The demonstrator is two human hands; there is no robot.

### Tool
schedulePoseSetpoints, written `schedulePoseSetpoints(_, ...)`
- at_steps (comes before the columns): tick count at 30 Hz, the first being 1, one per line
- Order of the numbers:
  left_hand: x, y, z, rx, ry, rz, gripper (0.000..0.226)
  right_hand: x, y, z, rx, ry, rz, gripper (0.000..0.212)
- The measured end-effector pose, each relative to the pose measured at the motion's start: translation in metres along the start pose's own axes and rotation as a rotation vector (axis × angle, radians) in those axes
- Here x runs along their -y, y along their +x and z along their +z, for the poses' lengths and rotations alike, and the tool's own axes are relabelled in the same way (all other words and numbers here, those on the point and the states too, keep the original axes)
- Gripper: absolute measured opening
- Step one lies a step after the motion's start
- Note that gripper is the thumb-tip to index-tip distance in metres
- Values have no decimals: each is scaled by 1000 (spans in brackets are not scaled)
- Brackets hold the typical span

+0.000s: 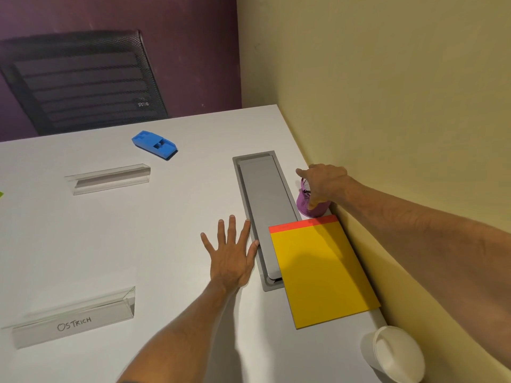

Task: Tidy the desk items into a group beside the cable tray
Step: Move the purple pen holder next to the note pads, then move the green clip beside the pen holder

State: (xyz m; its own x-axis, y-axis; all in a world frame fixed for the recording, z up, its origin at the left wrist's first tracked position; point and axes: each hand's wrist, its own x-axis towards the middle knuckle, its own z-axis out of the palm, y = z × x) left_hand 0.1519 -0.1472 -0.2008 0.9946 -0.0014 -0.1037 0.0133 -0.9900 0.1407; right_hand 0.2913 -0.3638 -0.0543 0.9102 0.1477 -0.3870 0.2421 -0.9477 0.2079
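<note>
The grey cable tray (265,189) is set into the white desk near the wall. My right hand (325,185) grips the rim of a purple mesh pen cup (307,208) standing between the tray and the wall. A yellow notepad (318,269) with a red top strip lies over the tray's near end. My left hand (231,252) rests flat on the desk, fingers spread, touching the tray's left edge. A blue eraser (154,144), a blank clear name holder (109,178) and a clear name holder marked "OSTRICH" (74,319) lie far left of the tray.
A white paper cup (392,352) stands at the near right by the yellow wall (401,106). A black mesh chair (83,81) stands behind the desk's far edge. A green scrap (1,194) shows at the left border.
</note>
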Motion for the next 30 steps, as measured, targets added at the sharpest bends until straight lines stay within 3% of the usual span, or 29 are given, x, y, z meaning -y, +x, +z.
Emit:
schedulePoseSetpoints(6, -1, 2, -15, 130, -41, 16, 69, -3, -13, -17, -16, -46, -21, 103)
schedulePoseSetpoints(11, 6, 8, -55, 256, -158, -37, 66, 6, -38, -33, -173, 28, -34, 94)
schedulePoseSetpoints(19, 14, -13, -128, 129, 22, 4, 68, 44, -78, -58, -287, 33, -90, 98)
schedulePoseSetpoints(30, 85, -96, -219, -28, 49, -127, 70, 146, -156, -86, -378, 300, -102, 88)
